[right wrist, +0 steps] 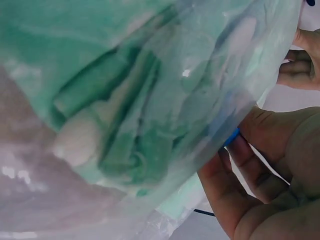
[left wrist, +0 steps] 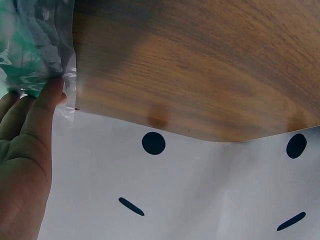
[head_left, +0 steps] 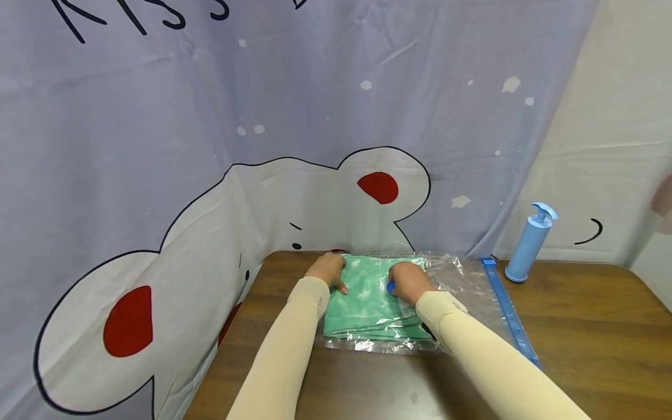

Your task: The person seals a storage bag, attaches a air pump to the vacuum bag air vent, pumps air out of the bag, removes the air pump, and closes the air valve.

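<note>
A clear plastic storage bag (head_left: 462, 283) lies flat on the table, with folded green-and-white cloth (head_left: 362, 312) inside it. My left hand (head_left: 328, 270) rests on the bag's left edge, fingers extended over the plastic; the left wrist view shows its fingertips (left wrist: 52, 86) at the bag's corner. With curled fingers, my right hand (head_left: 412, 282) pinches a small blue cap (right wrist: 232, 137) on the bag, over the cloth. Much of the cap is hidden by the fingers and plastic. Along the bag's right end runs a blue zip strip (head_left: 506, 312).
A light blue pump bottle (head_left: 527, 248) stands upright on the wooden table (head_left: 593, 338), right of the zip strip. Behind and to the left hangs a printed curtain (head_left: 294, 198), close against the table's edges.
</note>
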Tool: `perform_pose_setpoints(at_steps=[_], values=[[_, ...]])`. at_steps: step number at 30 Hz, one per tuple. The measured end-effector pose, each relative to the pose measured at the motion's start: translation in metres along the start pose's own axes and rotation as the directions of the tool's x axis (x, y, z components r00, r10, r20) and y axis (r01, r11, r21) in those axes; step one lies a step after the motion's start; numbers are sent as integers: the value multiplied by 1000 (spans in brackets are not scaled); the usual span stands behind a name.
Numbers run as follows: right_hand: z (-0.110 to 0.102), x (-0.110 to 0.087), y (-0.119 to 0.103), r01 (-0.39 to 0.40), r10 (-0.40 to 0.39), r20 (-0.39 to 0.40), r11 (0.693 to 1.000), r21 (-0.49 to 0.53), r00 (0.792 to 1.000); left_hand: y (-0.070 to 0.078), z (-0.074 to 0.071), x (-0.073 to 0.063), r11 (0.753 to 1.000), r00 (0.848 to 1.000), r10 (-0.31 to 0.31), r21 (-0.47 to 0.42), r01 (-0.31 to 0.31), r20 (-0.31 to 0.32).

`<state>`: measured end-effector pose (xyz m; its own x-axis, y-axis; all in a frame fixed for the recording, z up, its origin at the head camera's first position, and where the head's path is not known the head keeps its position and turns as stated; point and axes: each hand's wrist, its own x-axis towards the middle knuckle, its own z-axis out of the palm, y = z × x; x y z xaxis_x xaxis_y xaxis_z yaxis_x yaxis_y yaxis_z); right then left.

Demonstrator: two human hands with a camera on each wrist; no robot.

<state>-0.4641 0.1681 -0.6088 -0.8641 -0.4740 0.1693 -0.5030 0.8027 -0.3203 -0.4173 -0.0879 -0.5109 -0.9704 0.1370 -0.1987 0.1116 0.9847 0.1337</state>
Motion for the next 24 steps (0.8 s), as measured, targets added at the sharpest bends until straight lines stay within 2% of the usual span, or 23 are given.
perform_pose_setpoints(at_steps=[4,7,11,14,19,24], values=[[3,-1,1,40,-40,-5,999,-4,999,-1,-1,-2,1000,1000,-6,1,6,3],[0,-4,-2,17,-16,-14,998,57,1000,-2,-1,-2,1000,1000,-9,-1,9,-1],[-27,-18,-26,-110,105,41,984,142,994,-3,0,-2,1000,1000,-16,8,16,0],[-32,-23,-34,-156,154,34,985,80,987,-4,2,-2,1000,1000,-21,-2,21,11],[0,-11,-12,-120,119,-44,992,-30,992,-1,2,-2,1000,1000,-14,-26,14,25],[10,-5,-4,-74,68,-73,994,-85,995,1,-1,-1,1000,1000,-12,-15,12,22]])
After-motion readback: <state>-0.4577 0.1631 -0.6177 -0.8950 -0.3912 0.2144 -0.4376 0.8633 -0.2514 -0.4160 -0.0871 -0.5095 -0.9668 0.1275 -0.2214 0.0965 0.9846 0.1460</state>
